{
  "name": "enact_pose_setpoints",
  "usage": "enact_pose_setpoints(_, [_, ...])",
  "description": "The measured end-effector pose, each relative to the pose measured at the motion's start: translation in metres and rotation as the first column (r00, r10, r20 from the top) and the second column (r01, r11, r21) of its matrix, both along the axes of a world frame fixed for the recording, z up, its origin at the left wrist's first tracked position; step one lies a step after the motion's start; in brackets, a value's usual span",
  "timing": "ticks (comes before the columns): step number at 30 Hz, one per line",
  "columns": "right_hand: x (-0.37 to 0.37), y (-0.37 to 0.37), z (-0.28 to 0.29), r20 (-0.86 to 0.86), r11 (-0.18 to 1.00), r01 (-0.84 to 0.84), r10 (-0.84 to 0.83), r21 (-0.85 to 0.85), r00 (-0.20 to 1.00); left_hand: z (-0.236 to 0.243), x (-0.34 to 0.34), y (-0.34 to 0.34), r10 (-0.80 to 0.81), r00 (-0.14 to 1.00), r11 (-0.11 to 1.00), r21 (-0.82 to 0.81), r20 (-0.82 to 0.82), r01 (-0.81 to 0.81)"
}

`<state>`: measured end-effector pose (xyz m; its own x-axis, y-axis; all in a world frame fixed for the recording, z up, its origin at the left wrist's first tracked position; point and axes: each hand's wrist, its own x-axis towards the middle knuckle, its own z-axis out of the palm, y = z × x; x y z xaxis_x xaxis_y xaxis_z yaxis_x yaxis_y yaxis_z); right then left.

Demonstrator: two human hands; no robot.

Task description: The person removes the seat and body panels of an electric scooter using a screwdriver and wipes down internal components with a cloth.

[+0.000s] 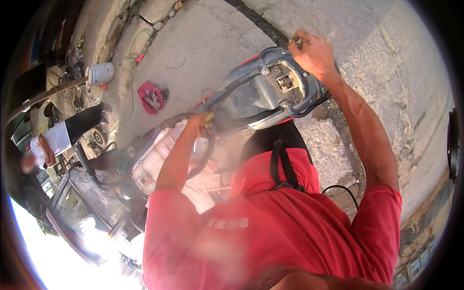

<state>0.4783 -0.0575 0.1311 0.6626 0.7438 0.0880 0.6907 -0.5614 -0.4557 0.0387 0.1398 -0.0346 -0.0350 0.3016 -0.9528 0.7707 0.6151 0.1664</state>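
Observation:
A scooter or motorbike with its seat off lies under my hands, its dark tail section (pixel 246 94) pointing to the upper right. My right hand (pixel 313 53) is over the tail's far end, with fingers curled in a pinch; what they grip, if anything, is too small to make out. My left hand (pixel 200 124) is closed around a small yellow thing (pixel 209 117), perhaps a tool handle, beside the front of the tail. Between my hands, a square metal fitting (pixel 286 83) shows in an opening of the tail. A pale plastic body part (pixel 157 154) sits left of my left forearm.
On the concrete ground (pixel 193 43) lies a red cloth (pixel 152 96) with metal tools on it. Farther left are a white bucket (pixel 100 75), a wheel (pixel 99 137) and a person in a white shirt (pixel 57 140). A crack (pixel 258 21) runs through the concrete.

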Motion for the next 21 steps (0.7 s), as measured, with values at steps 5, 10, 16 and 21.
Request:
enact_pose_setpoints(5, [0.000,-0.002,-0.003,-0.051,1.000,0.010,-0.010,-0.003,0.999,0.008,0.018,-0.019,-0.381,0.912,0.901,0.160,-0.152,0.403])
enact_pose_setpoints(10, [0.002,0.000,-0.011,0.060,1.000,0.001,-0.001,-0.012,0.998,0.045,0.039,-0.016,-0.910,-0.081,-0.209,0.280,-0.407,0.937])
enact_pose_setpoints(16, [0.002,0.000,0.001,-0.006,0.999,0.007,-0.007,-0.042,1.000,0.044,0.041,-0.012,-0.842,0.305,0.058,0.488,-0.445,0.871])
enact_pose_setpoints(21, [0.002,0.000,-0.004,-0.016,1.000,0.010,-0.010,-0.029,1.000,0.032,0.023,0.001,-0.245,0.970,0.954,0.175,-0.005,0.242])
